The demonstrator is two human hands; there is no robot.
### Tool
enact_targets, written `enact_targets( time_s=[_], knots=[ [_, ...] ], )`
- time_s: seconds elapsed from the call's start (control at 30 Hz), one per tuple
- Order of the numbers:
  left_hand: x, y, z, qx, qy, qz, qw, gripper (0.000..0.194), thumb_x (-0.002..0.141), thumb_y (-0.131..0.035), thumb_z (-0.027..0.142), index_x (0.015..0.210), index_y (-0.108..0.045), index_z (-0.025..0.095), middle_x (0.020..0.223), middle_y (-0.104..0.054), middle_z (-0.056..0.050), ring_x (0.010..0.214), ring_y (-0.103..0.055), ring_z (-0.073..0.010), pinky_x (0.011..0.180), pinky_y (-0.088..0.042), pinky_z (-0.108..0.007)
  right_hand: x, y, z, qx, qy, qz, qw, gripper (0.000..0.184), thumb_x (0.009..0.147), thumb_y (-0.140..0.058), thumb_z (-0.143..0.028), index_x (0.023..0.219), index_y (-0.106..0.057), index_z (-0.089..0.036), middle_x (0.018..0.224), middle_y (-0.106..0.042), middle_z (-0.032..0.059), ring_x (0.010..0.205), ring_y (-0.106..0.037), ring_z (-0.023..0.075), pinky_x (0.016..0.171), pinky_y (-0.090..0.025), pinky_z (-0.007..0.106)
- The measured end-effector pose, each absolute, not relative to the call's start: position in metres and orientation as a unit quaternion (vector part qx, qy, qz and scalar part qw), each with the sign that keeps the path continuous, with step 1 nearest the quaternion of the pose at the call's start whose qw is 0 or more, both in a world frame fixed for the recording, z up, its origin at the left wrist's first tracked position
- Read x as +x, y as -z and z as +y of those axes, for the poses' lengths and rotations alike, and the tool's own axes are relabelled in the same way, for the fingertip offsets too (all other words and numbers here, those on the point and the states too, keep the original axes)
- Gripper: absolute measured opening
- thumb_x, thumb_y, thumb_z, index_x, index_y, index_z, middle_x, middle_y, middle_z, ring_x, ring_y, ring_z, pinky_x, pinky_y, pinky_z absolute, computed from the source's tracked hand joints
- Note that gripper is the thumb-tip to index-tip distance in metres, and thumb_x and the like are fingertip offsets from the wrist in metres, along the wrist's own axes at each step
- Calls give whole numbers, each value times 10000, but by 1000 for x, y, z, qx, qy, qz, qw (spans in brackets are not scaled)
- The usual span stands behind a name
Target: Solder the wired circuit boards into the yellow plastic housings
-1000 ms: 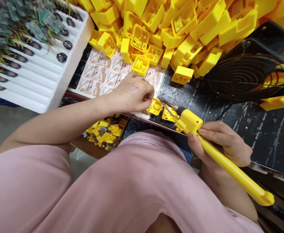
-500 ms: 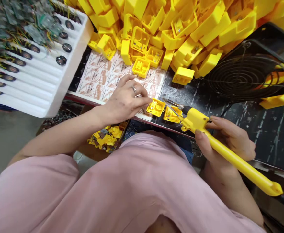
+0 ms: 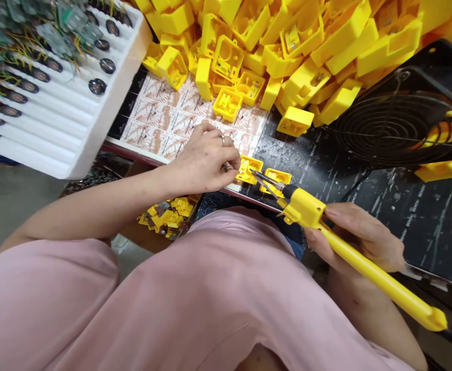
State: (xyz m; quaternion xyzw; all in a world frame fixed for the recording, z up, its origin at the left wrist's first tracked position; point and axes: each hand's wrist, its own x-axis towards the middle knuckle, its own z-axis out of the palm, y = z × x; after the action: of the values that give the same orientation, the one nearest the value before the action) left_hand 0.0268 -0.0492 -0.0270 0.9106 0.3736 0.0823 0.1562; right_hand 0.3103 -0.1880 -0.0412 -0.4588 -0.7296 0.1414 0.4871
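Note:
My right hand (image 3: 359,234) grips a yellow soldering iron (image 3: 305,206) by its handle, with thumb and fingers wrapped round it. The iron's dark metal tip reaches into a small yellow plastic case (image 3: 246,167) near the front edge of the bench. At the case's left side, my left hand (image 3: 206,159), wearing a ring, has its fingers curled and pinched against the edge. Its fingertips are partly hidden, and so are small details inside the case. A second yellow case (image 3: 275,178) lies just to the right, partly under the iron.
Yellow plastic housings (image 3: 229,56) are heaped along the back. A black fan (image 3: 396,123) with a wire guard stands at right. On the left, a white foam tray (image 3: 74,123) carries wired round parts. Below the bench edge, a box holds yellow pieces (image 3: 169,216).
My right hand has brought the soldering iron left and down, so its tip now meets the left case. My left hand's fingers have curled in closer at that case's edge.

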Motion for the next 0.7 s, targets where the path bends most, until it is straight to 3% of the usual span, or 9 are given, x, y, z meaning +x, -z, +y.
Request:
enact_targets(
  time_s=[0.13, 0.23, 0.37, 0.5, 0.7],
  knots=[
    [33, 20, -45, 907, -28, 384, 170, 201, 845, -562, 297, 804, -742, 217, 787, -709, -19, 847, -610, -213, 1025, -415, -483, 305, 34, -179, -434, -135, -765, 456, 280, 893, -814, -176, 1114, -672, -272, 817, -747, 1, 678, -720, 176, 486, -573, 284],
    [39, 15, -41, 906, 13, 388, 172, 188, 816, -563, 299, 766, -722, 214, 750, -684, -15, 842, -618, -219, 1026, -410, -490, 302, 28, -170, -403, -117, -788, 450, 243, 874, -847, -169, 960, -625, -221, 780, -735, -5, 658, -708, 124, 482, -537, 208],
    [45, 12, -37, 907, 46, 384, 164, 166, 791, -576, 297, 743, -710, 212, 714, -662, -5, 847, -633, -222, 1012, -416, -468, 302, 23, -163, -367, -107, -825, 417, 282, 852, -866, -135, 963, -613, -189, 800, -749, 2, 711, -718, 100, 588, -576, 182],
    [49, 9, -35, 909, 61, 380, 157, 151, 775, -594, 294, 736, -715, 211, 705, -657, -1, 855, -646, -220, 973, -430, -424, 303, 14, -164, -352, -121, -844, 387, 298, 814, -860, -54, 991, -651, -171, 883, -767, 25, 770, -713, 111, 709, -619, 239],
    [52, 5, -33, 903, 88, 387, 162, 142, 776, -603, 274, 731, -721, 209, 724, -683, -2, 845, -651, -214, 922, -431, -396, 319, 1, -166, -405, -123, -833, 357, 72, 998, -687, -201, 988, -638, -253, 801, -727, 14, 723, -725, 145, 627, -620, 279]
  ],
)
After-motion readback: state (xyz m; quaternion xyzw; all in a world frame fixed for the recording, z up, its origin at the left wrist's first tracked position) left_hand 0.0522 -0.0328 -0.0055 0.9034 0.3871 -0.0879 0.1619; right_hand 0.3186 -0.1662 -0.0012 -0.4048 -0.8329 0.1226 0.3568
